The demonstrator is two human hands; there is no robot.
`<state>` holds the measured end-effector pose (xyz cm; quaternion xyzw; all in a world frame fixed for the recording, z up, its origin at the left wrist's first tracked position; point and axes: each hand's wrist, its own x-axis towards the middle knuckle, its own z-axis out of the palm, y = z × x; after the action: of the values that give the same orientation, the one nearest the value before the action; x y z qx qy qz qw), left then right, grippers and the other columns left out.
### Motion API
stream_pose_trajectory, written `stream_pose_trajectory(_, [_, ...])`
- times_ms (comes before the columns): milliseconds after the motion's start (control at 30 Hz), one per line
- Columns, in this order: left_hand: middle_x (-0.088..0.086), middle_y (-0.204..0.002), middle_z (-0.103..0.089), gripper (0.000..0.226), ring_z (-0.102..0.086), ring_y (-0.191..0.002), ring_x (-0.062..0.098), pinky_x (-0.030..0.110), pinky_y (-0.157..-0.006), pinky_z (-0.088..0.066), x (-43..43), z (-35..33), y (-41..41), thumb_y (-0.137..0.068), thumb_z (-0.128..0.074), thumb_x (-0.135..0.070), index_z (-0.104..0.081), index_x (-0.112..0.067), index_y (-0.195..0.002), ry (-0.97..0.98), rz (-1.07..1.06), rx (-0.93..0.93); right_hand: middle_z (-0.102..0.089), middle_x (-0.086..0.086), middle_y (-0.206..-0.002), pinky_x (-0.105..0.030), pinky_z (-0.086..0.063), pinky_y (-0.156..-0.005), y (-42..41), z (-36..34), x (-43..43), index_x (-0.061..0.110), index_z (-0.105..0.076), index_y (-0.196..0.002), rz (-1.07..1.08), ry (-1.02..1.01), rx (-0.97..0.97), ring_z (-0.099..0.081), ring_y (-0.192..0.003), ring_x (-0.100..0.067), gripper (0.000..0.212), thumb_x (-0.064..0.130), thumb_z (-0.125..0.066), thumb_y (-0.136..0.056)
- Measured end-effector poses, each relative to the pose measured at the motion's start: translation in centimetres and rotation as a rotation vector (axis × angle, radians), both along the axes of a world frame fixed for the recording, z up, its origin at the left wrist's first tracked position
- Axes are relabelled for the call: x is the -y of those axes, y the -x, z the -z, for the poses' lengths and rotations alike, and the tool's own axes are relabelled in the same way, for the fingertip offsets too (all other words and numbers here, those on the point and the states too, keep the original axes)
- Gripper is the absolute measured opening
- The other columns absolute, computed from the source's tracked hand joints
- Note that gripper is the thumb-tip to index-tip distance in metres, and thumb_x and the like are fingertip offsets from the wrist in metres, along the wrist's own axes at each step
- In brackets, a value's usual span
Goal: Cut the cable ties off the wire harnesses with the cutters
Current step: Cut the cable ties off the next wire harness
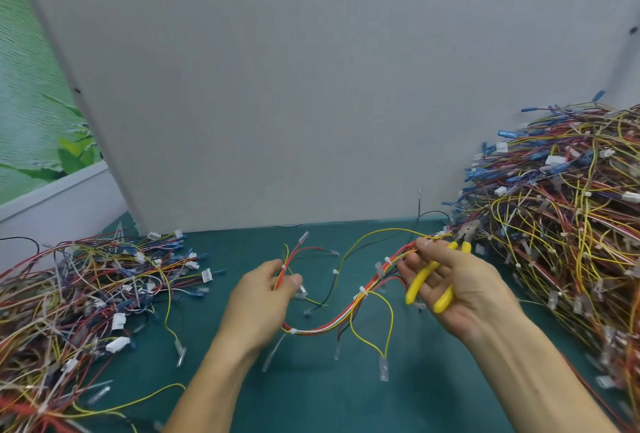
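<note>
Harness (346,316) sags between the two grips: left hand (266,290) pinches one end at a white tie (284,267), right hand (457,283) holds the cutters (429,276) (fingers curled round yellow handles) plus the far end; next, I judge, blades must reach that tie

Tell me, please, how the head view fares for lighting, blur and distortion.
Head view: light is soft and even, no glare on the white panel; faint shadows on the table under the harness; the wide lens tilts the panel's edges; the left hand, right hand and yellow cutters are fairly sharp, the left wire pile smears toward the corner.
</note>
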<state>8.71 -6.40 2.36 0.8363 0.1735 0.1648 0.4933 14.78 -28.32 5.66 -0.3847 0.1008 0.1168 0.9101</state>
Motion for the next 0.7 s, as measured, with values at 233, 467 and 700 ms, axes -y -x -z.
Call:
stream_pose_trajectory(233, [-0.005, -0.101, -0.061, 0.029, -0.056, -0.108, 0.022, 0.037, -0.087, -0.041, 2.0, -0.1, 0.6, -0.097, -0.040, -0.049, -0.058, -0.026, -0.094, -0.751, -0.038, -0.262, -0.062, -0.009, -0.057, -0.035, -0.058, -0.052, 0.1, -0.2, 0.1, 0.011, -0.049, -0.075, 0.119, 0.100, 0.078, -0.062, -0.046, -0.021, 0.028, -0.010, -0.066, -0.081])
stream_pose_trajectory(467, [-0.018, -0.089, -0.070, 0.030, -0.063, -0.086, -0.002, 0.019, -0.080, -0.048, 5.6, -0.4, 0.8, -0.084, -0.071, -0.026, -0.062, -0.050, -0.099, -0.212, 0.413, 0.183, -0.064, -0.008, -0.058, -0.033, -0.057, -0.050, 1.1, -0.8, -0.3, 0.012, -0.051, -0.078, 0.071, 0.216, 0.193, -0.062, -0.048, -0.022, 0.026, -0.008, -0.068, -0.081])
stream_pose_trajectory(700, [-0.008, -0.085, -0.074, 0.021, -0.064, -0.078, 0.000, 0.016, -0.075, -0.050, 5.7, -0.3, 0.5, -0.083, -0.071, -0.006, -0.075, -0.027, -0.083, 0.071, 0.412, 0.185, -0.063, -0.002, -0.065, -0.026, -0.050, -0.052, 2.0, -1.2, -0.6, 0.011, -0.060, -0.083, 0.048, 0.505, 0.473, -0.060, -0.057, -0.015, 0.021, -0.002, -0.075, -0.076])
